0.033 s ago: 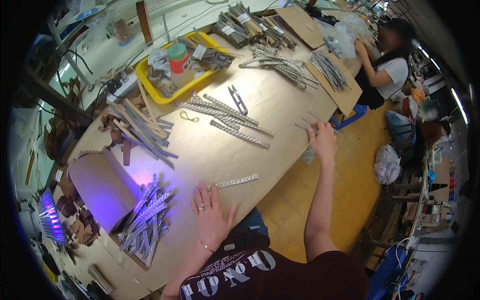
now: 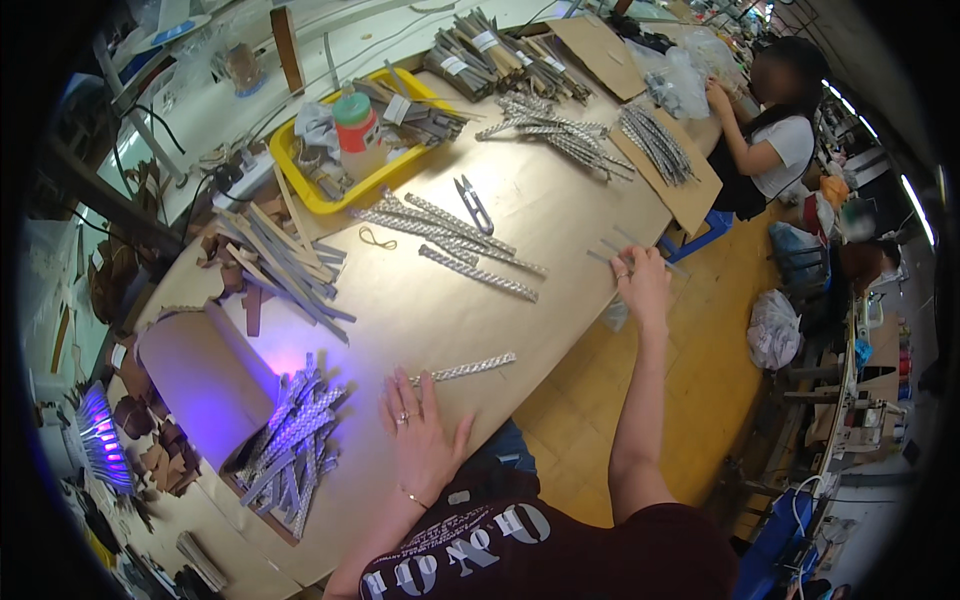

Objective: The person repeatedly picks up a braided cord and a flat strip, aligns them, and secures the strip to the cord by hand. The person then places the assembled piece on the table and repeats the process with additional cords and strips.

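My left hand (image 2: 420,440) lies flat on the paper-covered table (image 2: 400,300), fingers stretched out, its fingertips over one end of a braided silvery strip (image 2: 475,368). At the table's right edge my right hand (image 2: 645,285) pinches thin grey strips (image 2: 606,257), whose ends stick out on both sides of the fingers. Several more braided strips (image 2: 455,230) lie in the middle, with thread snips (image 2: 474,205) beside them. A heap of braided strips (image 2: 295,430) under violet light is left of my left hand.
A yellow tray (image 2: 330,208) holds a green-capped bottle (image 2: 357,130) and scraps. Flat strips (image 2: 285,265) and a curved brown board (image 2: 205,370) lie left, near a violet lamp (image 2: 103,440). Bundled strips (image 2: 500,60) are at the back. Another person (image 2: 765,140) sits at the far right.
The thin strips at my right hand have shifted slightly as its fingers moved. My left hand stays in place.
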`<state>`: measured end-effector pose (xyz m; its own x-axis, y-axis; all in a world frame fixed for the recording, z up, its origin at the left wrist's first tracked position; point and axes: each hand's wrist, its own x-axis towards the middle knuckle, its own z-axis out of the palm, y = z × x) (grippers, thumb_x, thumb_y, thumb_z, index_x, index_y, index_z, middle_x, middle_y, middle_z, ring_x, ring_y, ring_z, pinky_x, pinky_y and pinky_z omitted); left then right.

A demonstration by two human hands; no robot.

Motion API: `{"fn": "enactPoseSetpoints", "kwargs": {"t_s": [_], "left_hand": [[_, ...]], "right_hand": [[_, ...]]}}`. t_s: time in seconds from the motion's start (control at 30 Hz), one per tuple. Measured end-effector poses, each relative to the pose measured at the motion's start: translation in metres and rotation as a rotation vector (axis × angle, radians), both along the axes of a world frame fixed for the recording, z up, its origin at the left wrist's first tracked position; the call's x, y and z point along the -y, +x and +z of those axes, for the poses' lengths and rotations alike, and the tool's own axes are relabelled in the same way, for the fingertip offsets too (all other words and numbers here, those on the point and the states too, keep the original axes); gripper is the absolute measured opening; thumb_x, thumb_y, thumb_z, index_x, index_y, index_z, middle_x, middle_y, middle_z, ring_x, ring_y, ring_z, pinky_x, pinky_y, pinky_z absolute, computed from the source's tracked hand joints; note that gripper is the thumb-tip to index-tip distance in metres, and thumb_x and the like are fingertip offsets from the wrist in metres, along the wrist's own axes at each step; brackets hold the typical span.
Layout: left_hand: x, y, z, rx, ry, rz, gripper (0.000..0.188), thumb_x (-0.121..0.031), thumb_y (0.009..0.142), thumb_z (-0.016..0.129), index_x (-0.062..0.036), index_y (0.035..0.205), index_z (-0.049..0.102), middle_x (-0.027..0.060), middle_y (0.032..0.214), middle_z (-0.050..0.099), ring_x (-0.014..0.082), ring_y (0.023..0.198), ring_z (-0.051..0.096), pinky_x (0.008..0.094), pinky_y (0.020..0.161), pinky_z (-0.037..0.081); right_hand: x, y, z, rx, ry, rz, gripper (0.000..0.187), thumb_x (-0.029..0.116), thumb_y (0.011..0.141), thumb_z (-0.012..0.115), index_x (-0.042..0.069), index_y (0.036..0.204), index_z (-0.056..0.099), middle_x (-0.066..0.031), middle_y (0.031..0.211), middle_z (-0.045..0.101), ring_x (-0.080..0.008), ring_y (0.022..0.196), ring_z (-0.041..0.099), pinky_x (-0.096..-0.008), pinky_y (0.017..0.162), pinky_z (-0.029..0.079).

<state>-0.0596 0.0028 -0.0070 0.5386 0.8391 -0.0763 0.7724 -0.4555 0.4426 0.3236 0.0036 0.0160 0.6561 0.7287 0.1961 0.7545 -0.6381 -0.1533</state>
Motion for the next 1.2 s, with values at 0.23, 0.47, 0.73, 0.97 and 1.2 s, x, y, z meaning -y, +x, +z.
{"fn": "enactPoseSetpoints", "kwargs": {"t_s": [0.23,0.47,0.73,0.97,1.2], "left_hand": [[-0.001,0.001,0.007,-0.027,0.016,0.013,0.078,-0.049,0.091,0.061,-0.0004,0.148,0.038,0.0389,0.153,0.019,0.0538,0.144,0.017,0.0627,0.116,0.015],[-0.003,0.004,0.001,-0.001,-0.029,0.018,0.079,-0.043,0.086,0.067,-0.0009,0.147,0.039,0.0363,0.157,0.012,0.0518,0.147,0.006,0.0636,0.117,0.001],[-0.003,-0.013,0.01,0.622,0.068,-0.061,0.053,-0.021,0.086,0.072,-0.004,0.134,0.056,0.0313,0.141,0.047,0.0422,0.127,0.05,0.0539,0.11,0.034],[-0.005,-0.035,0.031,1.211,-0.855,0.413,0.029,-0.009,0.093,0.067,0.0042,0.118,0.062,0.0123,0.106,0.069,0.0149,0.087,0.067,0.0281,0.08,0.053],[0.004,-0.031,0.024,1.094,-0.767,0.474,0.013,-0.006,0.094,0.067,0.0042,0.101,0.069,0.0036,0.089,0.07,0.0059,0.081,0.063,0.0213,0.073,0.051]], "right_hand": [[0.006,0.004,-0.001,-0.112,-0.03,-0.051,0.027,0.034,0.09,0.069,0.009,0.098,0.063,-0.0119,0.106,0.059,-0.0298,0.102,0.058,-0.0438,0.091,0.039],[-0.007,0.027,0.021,-0.367,-0.112,-0.154,0.031,0.036,0.089,0.068,0.005,0.086,0.066,-0.014,0.086,0.068,-0.0317,0.091,0.065,-0.0509,0.097,0.038],[-0.013,-0.098,0.077,0.042,-0.107,0.321,0.017,0.022,0.089,0.065,0.009,0.079,0.068,-0.0125,0.075,0.068,-0.0351,0.078,0.066,-0.0435,0.072,0.047],[0.004,-0.188,0.09,-0.801,-0.094,0.852,0.022,0.025,0.088,0.07,0.006,0.079,0.065,-0.0106,0.066,0.061,-0.0295,0.062,0.061,-0.0383,0.058,0.046],[0.01,-0.218,0.078,-0.469,-0.053,0.766,0.048,0.031,0.082,0.077,0.006,0.12,0.061,-0.0157,0.119,0.062,-0.0328,0.113,0.055,-0.0428,0.096,0.041]]}}
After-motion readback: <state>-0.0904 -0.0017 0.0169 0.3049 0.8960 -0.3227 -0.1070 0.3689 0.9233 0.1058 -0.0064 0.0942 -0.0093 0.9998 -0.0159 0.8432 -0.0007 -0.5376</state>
